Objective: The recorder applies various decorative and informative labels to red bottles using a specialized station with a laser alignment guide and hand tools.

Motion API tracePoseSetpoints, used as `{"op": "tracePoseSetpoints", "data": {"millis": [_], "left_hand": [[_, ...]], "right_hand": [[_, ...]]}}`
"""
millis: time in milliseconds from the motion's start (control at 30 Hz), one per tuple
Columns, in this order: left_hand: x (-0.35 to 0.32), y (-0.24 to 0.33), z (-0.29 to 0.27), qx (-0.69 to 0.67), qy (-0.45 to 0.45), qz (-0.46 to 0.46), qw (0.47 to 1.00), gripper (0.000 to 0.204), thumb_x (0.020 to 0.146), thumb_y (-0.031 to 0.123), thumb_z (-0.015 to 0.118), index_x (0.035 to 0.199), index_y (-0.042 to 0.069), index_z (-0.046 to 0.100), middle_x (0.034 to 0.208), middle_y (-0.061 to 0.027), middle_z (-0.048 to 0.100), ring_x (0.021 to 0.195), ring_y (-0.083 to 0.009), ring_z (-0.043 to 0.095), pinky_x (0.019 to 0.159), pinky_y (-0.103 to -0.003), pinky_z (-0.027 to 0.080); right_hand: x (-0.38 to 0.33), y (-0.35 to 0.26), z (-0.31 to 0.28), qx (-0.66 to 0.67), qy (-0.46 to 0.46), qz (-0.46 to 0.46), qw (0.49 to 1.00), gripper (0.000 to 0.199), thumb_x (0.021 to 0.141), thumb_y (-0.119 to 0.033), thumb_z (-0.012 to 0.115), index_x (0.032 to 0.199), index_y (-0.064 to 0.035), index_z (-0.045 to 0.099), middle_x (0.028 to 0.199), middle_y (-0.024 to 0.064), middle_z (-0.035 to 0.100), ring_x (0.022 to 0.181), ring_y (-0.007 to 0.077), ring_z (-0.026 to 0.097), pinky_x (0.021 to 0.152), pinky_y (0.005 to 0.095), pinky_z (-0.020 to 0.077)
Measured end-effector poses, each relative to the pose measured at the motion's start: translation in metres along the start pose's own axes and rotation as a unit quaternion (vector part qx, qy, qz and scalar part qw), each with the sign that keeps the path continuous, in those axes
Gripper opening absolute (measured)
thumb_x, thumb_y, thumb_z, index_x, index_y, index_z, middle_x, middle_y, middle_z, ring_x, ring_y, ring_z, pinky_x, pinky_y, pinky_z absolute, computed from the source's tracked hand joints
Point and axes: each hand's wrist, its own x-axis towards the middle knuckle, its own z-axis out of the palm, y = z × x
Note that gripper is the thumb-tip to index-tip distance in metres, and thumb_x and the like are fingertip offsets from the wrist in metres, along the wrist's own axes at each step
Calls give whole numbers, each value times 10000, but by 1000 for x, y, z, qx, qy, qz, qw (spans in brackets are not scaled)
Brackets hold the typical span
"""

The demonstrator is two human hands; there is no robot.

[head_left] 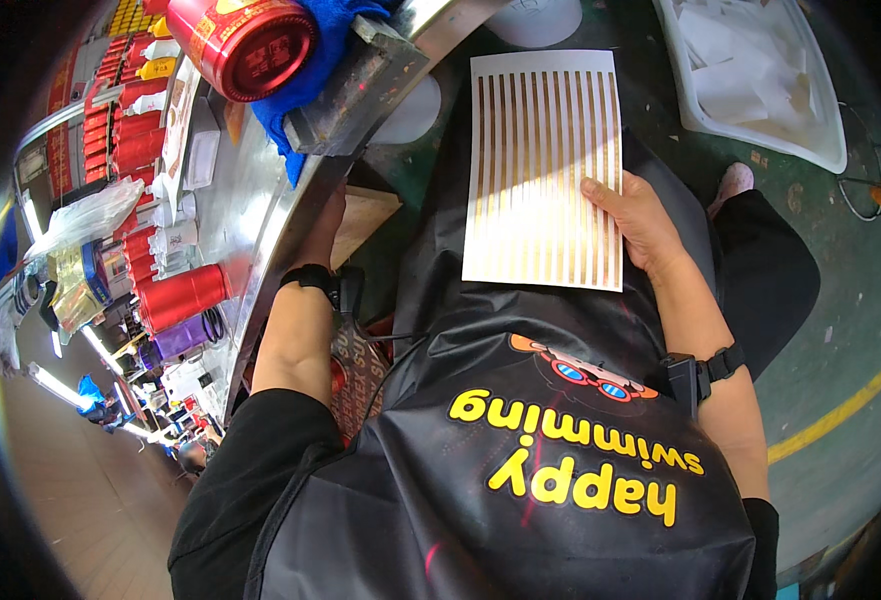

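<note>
My right hand [640, 220] grips the right edge of a white sheet with gold stripes [540, 170], the thumb lying on its face. The sheet is held nearly flat above my lap, and bright light falls across its middle and lower part. On the left, my left hand [328, 222] reaches in below the edge of the metal table, beside a pale flat board or sheet [365, 222]. Its fingers are hidden, so I cannot tell whether it holds anything.
A shiny red jar [260, 50] lies on a blue cloth [310, 50] above a dark block [355, 95] at the edge of the metal table [250, 195]. Red containers [180, 297] line the table's far side. A white bin [830, 140] of paper scraps stands far right.
</note>
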Motion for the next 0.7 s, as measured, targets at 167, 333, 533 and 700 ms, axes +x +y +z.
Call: {"op": "tracePoseSetpoints", "data": {"millis": [167, 333, 533, 700], "left_hand": [[0, 7, -10, -8, 12, -4, 1000, 479, 947, 213, 516, 1375, 14, 434, 1430, -239, 404, 1347, -377, 358, 1103, -406, 290], [9, 16, -20, -23, 20, -7, 1000, 470, 950, 220, 510, 1367, 13, 445, 1415, -245, 418, 1338, -382, 369, 1098, -404, 298], [9, 31, -30, -42, 37, -11, 998, 461, 953, 229, 504, 1357, 11, 457, 1397, -253, 436, 1328, -388, 381, 1091, -403, 307], [-5, 63, -43, -74, 53, -11, 996, 455, 955, 236, 498, 1349, 10, 468, 1382, -260, 451, 1319, -393, 392, 1086, -401, 314]], "right_hand": [[3, 1, -3, -26, -2, -6, 1000, 318, 886, -199, 673, 1065, 51, 594, 910, 85, 659, 745, 113, 607, 674, 263, 498], [0, -3, 1, -24, 3, 3, 1000, 324, 891, -198, 670, 1086, 50, 595, 937, 100, 670, 778, 129, 627, 705, 277, 509], [-1, -5, 3, -22, 3, 9, 1000, 341, 902, -180, 654, 1132, 61, 583, 994, 123, 677, 838, 152, 652, 755, 290, 522], [-2, -7, 2, -11, -1, 7, 1000, 330, 907, -174, 647, 1132, 59, 589, 1002, 120, 680, 856, 158, 658, 779, 298, 525]]}}
